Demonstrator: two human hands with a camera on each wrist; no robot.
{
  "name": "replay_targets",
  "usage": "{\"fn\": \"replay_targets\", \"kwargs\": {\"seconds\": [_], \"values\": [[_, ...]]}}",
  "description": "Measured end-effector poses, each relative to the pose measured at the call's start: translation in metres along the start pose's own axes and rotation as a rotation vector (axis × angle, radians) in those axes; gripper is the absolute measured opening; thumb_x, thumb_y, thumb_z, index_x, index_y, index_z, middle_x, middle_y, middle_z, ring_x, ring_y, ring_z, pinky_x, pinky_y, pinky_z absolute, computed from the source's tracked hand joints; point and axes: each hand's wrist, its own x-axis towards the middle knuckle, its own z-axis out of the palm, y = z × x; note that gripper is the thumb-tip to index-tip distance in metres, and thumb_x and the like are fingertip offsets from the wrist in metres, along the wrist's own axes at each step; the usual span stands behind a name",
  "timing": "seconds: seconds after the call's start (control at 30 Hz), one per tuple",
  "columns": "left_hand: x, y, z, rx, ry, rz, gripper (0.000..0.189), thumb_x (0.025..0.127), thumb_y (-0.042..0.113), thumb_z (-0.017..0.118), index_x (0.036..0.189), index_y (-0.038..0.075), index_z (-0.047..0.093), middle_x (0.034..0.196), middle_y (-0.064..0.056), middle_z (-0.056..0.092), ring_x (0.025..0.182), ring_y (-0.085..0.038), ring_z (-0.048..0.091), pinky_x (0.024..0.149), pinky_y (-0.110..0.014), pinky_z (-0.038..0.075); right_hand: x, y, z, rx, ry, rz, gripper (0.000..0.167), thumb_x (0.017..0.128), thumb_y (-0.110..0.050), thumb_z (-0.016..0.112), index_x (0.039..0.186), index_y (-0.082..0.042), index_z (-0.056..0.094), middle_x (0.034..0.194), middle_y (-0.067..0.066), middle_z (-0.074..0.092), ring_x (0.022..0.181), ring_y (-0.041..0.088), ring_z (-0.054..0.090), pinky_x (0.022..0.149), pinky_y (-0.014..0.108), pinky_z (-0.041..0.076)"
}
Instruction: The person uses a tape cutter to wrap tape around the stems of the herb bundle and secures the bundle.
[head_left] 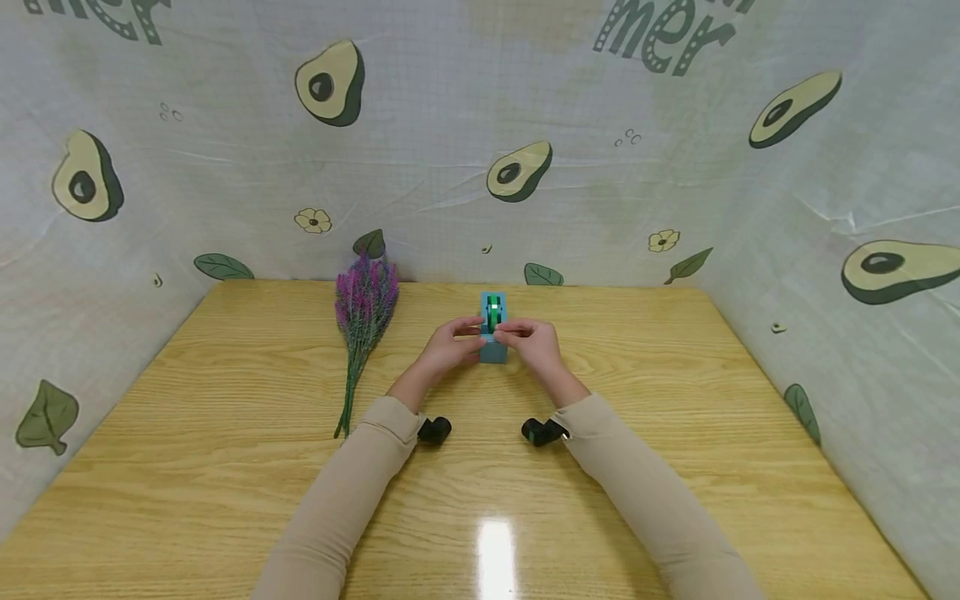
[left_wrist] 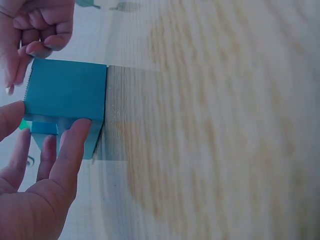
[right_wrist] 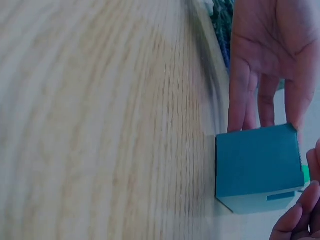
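Note:
A blue tape dispenser (head_left: 493,350) with a green roll of tape (head_left: 493,310) stands on the table in front of me. My left hand (head_left: 450,346) holds it by its left side, thumb near the top front edge and fingers along the side in the left wrist view, where the dispenser's flat front (left_wrist: 67,90) and serrated edge show. Just right of that edge, my right hand (head_left: 534,340) brings thumb and forefinger together at the tape's end. The tape itself between those fingertips is too small to make out. In the right wrist view the right hand (right_wrist: 305,215) is partly cut off.
A bunch of purple flowers (head_left: 365,304) with long green stems lies on the wooden table (head_left: 637,367) to the left. Behind and at both sides hangs a pale cloth (head_left: 427,125) printed with avocados. Black wrist cameras show below both hands.

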Motion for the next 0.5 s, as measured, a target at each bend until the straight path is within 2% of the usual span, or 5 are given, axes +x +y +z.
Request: {"fn": "replay_targets", "kwargs": {"seconds": [0.13, 0.37, 0.5], "values": [[0.0, 0.0, 0.001, -0.007, 0.003, -0.005, 0.043, 0.092, 0.007, 0.06, 0.133, 0.01, 0.05, 0.129, -0.014, 0.045, 0.107, -0.029, 0.055, 0.087, -0.04, 0.05, -0.007, -0.003, 0.0, -0.012, -0.001, 0.012, 0.02, 0.082, -0.005, 0.072, 0.098, 0.007, 0.069, 0.087, 0.004, 0.07, 0.082, 0.01, 0.061, 0.077, 0.025, 0.051], [0.0, 0.001, 0.0, -0.004, 0.004, -0.012, 0.042, 0.092, 0.007, 0.06, 0.133, 0.011, 0.051, 0.129, -0.013, 0.046, 0.108, -0.028, 0.055, 0.087, -0.039, 0.05, -0.02, -0.005, 0.0, 0.032, -0.035, 0.058, 0.019, 0.083, -0.005, 0.07, 0.098, 0.007, 0.068, 0.086, 0.003, 0.067, 0.08, 0.012, 0.058, 0.089, 0.044, 0.046], [-0.001, 0.001, 0.0, 0.003, 0.005, -0.012, 0.041, 0.092, 0.008, 0.059, 0.133, 0.011, 0.051, 0.128, -0.014, 0.046, 0.108, -0.028, 0.055, 0.087, -0.038, 0.05, -0.028, -0.004, 0.0, 0.045, -0.045, 0.068, 0.02, 0.084, -0.005, 0.07, 0.098, 0.008, 0.068, 0.085, 0.002, 0.066, 0.078, 0.012, 0.056, 0.088, 0.046, 0.044]]}}
